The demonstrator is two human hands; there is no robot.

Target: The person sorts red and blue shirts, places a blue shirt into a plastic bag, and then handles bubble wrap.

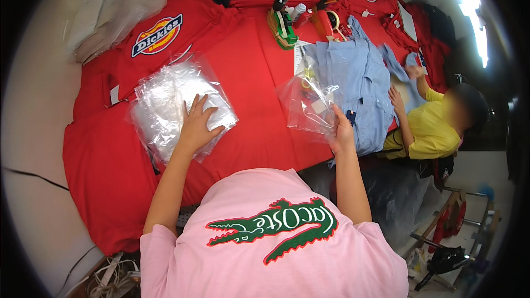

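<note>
My left hand (199,124) lies with its fingers spread on a stack of clear plastic bags (171,91) at the left of the red-covered table. On the right, my right hand (343,130) grips one clear plastic bag (303,111) by its edge, fingers closed on it. That bag hangs over the red cloth and partly over a folded light blue shirt (370,102). Yellow-handled scissors (308,79) show through the bag's upper part. A dark tag (351,116) is on the shirt beside my right hand.
Behind the bags lie red garments (207,19) with a printed patch. A green tape dispenser (282,27) and a red tape dispenser (327,22) stand at the back. At right a co-worker in yellow (433,132) handles blue cloth. A metal rack (458,226) stands lower right.
</note>
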